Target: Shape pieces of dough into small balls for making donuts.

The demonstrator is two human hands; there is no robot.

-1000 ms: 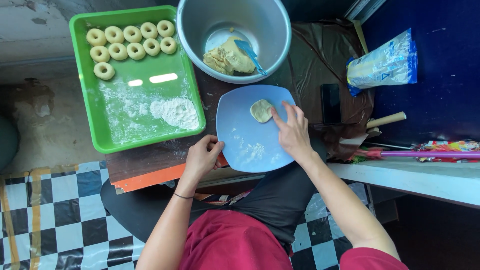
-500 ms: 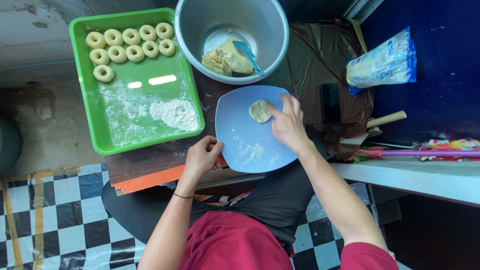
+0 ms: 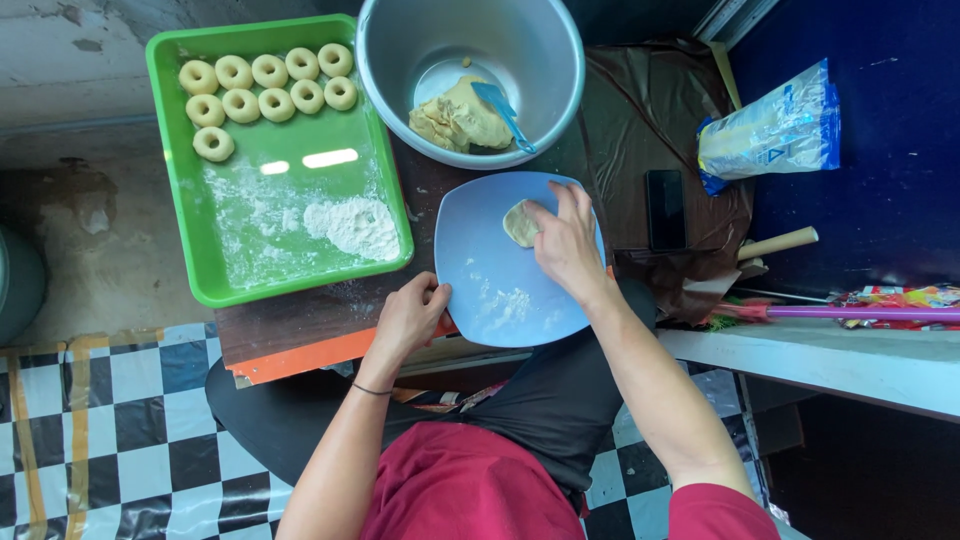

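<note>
Since the earlier frame our right hand (image 3: pixel 565 240) has shifted slightly left over the dough piece (image 3: pixel 519 222); the plate stays put.

Item: dough piece, small, pale, flattened, upper centre of the blue plate (image 3: pixel 500 290), at frame centre. Right grip: fingers spread flat, pressing the piece's edge, clamped on nothing. Left hand (image 3: pixel 410 315): grip closed on the plate's lower-left rim, steadying it.

Adjacent: flour dusting on the plate; metal bowl (image 3: pixel 470 70) with a dough mass (image 3: pixel 455 120) and blue spatula (image 3: pixel 505 110), top centre. Green tray (image 3: pixel 200 250), upper left, holding nine dough rings (image 3: pixel 265 85) and a flour heap (image 3: pixel 355 225). Dark phone (image 3: pixel 665 208) and flour bag (image 3: pixel 770 130), right. All on a wooden surface (image 3: pixel 300 335).

Risk, as we judge it: the plate overhangs the surface edge; hard pressing could tip it, and scant flour could make the dough stick.
</note>
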